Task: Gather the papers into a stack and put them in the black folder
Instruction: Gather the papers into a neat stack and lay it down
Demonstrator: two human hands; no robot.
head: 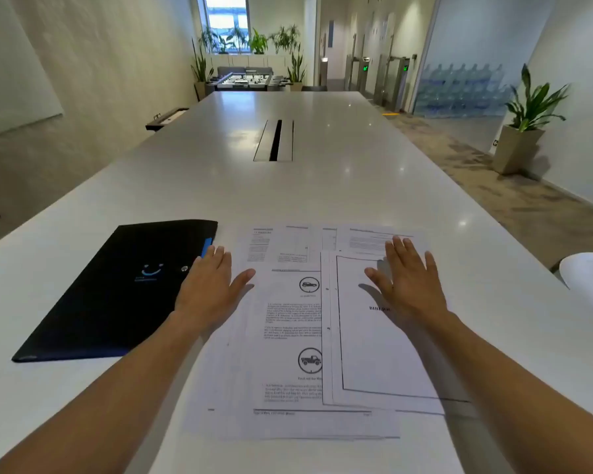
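Several printed white papers (288,336) lie loosely overlapped on the white table (322,186) in front of me; some show text and vehicle icons, and one on the right has a framed page (384,354). To their left lies the closed black folder (117,289), with a blue smile logo and a snap button. My left hand (209,285) is flat and open, hovering over the folder's right edge and the left edge of the papers. My right hand (408,278) is flat with fingers spread above the right-hand sheets. Neither hand holds anything.
A long cable slot (275,140) runs down the middle of the table farther away. A white chair edge (589,275) shows at the right. A potted plant (524,128) stands on the floor to the right.
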